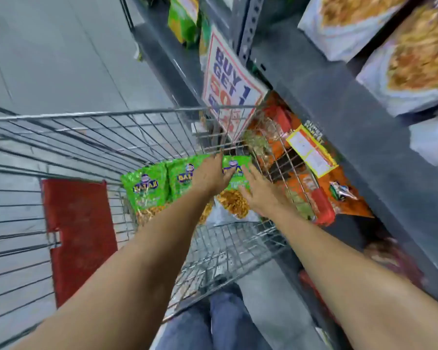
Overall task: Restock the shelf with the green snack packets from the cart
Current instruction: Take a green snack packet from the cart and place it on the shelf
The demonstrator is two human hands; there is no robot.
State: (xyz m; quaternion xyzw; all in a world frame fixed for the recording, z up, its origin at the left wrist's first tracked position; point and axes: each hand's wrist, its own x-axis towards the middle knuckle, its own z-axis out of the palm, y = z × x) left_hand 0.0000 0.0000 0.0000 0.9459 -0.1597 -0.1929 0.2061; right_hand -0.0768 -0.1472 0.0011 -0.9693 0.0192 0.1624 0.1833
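Observation:
Three green snack packets stand side by side at the far right corner of the wire cart (91,114). The left packet (147,188) and the middle packet (181,176) are untouched. My left hand (209,176) grips the left edge of the rightmost green packet (235,170), thumb on its front. My right hand (259,195) lies flat against that packet's right side with fingers spread. The grey shelf (321,97) rises just right of the cart, with more green packets (183,18) on it farther along.
A red flap (79,231) lies on the cart's floor. A "BUY 1 GET 1" sign (229,79) hangs from the shelf edge over the cart rim. Orange packets (321,188) fill the lower shelf; white packets (412,61) sit above. My jeans (220,322) are below.

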